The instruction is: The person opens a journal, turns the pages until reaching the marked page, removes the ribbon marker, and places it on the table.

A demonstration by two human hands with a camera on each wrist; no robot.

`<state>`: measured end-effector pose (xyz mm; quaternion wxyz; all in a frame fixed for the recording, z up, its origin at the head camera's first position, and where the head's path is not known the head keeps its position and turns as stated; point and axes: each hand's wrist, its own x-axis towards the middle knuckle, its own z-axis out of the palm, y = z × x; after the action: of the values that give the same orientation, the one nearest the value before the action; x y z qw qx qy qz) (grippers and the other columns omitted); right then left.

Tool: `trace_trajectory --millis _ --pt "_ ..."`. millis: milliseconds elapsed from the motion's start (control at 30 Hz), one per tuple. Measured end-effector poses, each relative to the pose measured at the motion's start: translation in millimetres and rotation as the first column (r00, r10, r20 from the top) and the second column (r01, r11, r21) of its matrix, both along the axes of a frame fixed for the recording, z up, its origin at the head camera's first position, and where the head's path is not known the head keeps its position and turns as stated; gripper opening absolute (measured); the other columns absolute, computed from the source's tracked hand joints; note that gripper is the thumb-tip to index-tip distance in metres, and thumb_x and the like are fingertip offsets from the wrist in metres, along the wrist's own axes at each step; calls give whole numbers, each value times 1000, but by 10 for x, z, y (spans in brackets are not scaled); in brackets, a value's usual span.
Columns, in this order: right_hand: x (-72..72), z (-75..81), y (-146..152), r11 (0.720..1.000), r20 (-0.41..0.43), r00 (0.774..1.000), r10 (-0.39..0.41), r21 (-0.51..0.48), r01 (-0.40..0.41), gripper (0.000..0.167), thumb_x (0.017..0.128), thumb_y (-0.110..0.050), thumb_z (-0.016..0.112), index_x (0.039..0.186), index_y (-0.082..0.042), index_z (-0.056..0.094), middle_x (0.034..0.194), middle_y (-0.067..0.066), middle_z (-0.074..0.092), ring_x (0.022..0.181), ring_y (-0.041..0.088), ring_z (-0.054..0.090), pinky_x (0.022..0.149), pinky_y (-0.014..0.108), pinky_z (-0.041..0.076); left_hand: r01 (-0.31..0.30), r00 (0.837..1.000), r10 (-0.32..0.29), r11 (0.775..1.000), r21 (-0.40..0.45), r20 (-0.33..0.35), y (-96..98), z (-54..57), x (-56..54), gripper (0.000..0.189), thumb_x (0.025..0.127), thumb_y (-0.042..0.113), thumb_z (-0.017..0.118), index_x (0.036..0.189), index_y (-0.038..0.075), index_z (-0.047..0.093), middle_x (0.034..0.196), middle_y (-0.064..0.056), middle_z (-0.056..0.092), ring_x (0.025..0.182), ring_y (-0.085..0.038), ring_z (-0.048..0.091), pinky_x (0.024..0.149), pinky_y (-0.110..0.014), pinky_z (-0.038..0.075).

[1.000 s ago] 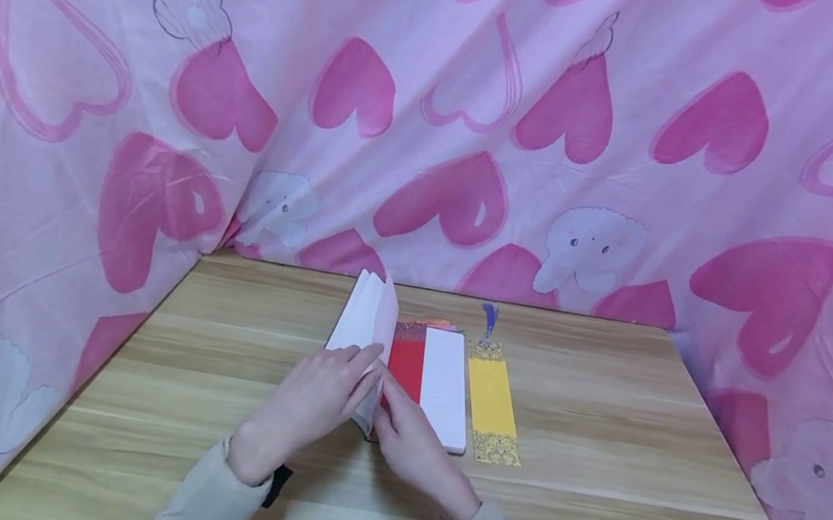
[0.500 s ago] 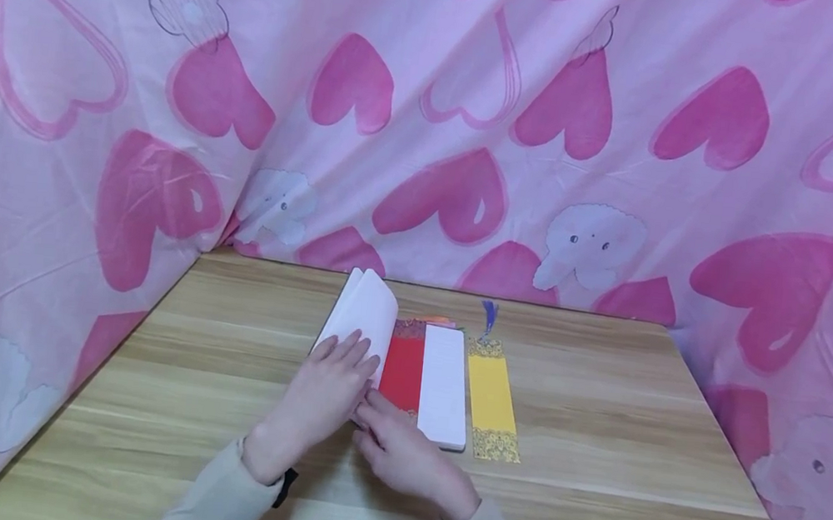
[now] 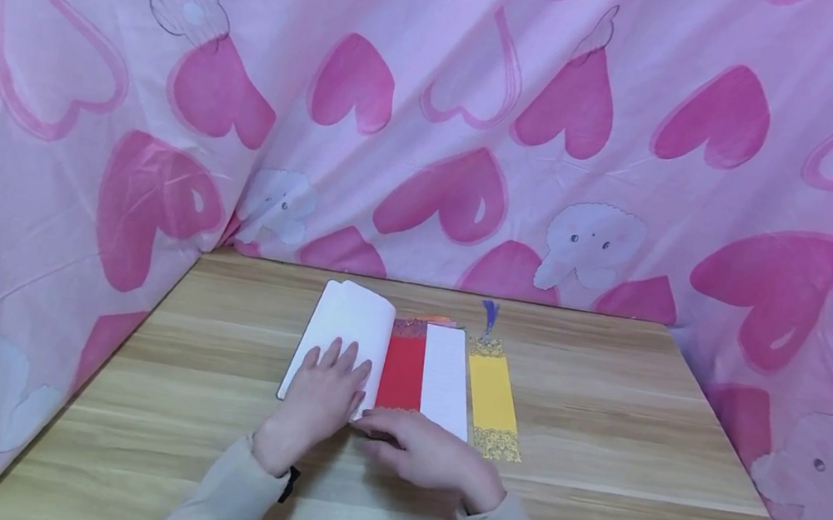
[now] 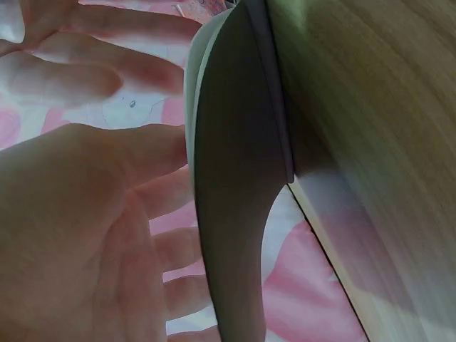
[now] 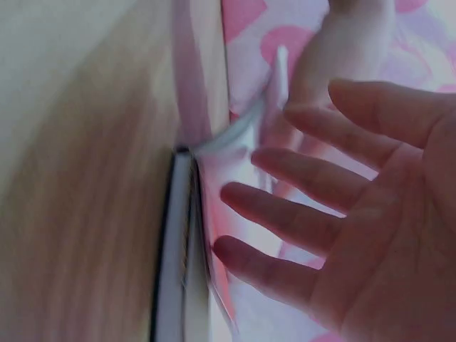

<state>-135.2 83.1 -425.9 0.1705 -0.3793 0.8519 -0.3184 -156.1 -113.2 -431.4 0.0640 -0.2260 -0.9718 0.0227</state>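
An open notebook [image 3: 360,313] lies on the table, its left pages curving up slightly from the spine. My left hand [image 3: 324,398] rests on the left page with straight, spread fingers; the left wrist view shows its palm beside the raised pages [image 4: 235,157]. A red bookmark [image 3: 401,372] with lacy ends lies on the right page along the spine. My right hand [image 3: 431,454] is at the notebook's lower edge near the spine, overlapping the bookmark's bottom end. In the right wrist view, that hand's fingers [image 5: 285,214] are extended and apart, holding nothing.
A yellow bookmark [image 3: 492,393] with gold lace ends and a blue tassel [image 3: 489,317] lies right of the notebook. Orange and pink tassel strands [image 3: 441,322] show at the notebook's top edge. Pink heart-print cloth [image 3: 438,195] hangs behind the wooden table [image 3: 613,413].
The left pages have been turned down leftward from a raised position. My left hand has flattened onto them, and my right hand has let go of the page and moved down toward the lower edge.
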Motion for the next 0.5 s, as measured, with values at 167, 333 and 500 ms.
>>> trace_trajectory --millis 167,333,500 --pt "-94 22 167 984 96 987 -132 -104 142 33 98 -20 61 131 -16 62 121 -2 66 105 9 60 95 34 49 -8 1000 8 1000 21 21 11 -5 -5 48 90 36 68 132 14 61 138 -17 52 130 -41 44 101 -58 39" --pt "-212 12 334 956 160 959 -233 -145 256 39 99 -23 58 137 -15 57 133 4 59 120 20 55 97 43 48 -18 999 17 999 26 41 9 -4 -5 47 91 35 67 132 13 61 138 -19 52 129 -42 44 100 -58 40" --pt "-333 -53 418 913 166 926 -340 -176 367 39 99 -22 59 137 -13 57 133 6 59 119 19 56 97 44 48 -20 999 19 1000 18 33 0 -1 -6 49 90 36 68 132 13 61 137 -19 52 128 -41 44 98 -57 42"
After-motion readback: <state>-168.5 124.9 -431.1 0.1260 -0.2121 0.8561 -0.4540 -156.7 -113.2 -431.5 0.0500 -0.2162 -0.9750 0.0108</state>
